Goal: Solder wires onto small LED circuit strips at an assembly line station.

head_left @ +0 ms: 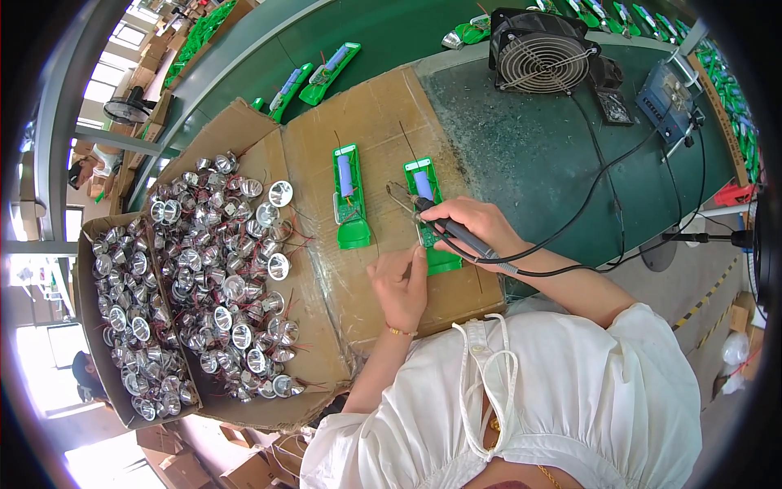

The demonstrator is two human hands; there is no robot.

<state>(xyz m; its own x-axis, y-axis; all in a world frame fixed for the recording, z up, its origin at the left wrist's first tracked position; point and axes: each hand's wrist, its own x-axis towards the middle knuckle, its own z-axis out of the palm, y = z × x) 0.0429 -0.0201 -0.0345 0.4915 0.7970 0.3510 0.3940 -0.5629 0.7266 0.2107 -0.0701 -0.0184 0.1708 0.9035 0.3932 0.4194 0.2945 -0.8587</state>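
My right hand (481, 224) is closed round the dark handle of a soldering iron (466, 239), whose cable runs back to the right. The iron's tip is over a green plastic casing (445, 262) lying on the cardboard, with a blue cylindrical battery (423, 184) inside it. My left hand (399, 287) is at the left edge of this casing, thumb and fingers drawn together; what they pinch, if anything, is too small to tell. To the left lies a second green casing (353, 235) with its own blue battery (345, 175) and a circuit board.
A cardboard box (269, 416) at the left holds many silver reflector cups (234, 287) with thin wires. A black fan (544, 61) and a blue soldering station (669, 102) stand at the back right. More green casings (330, 73) lie on the green belt (383, 33) beyond.
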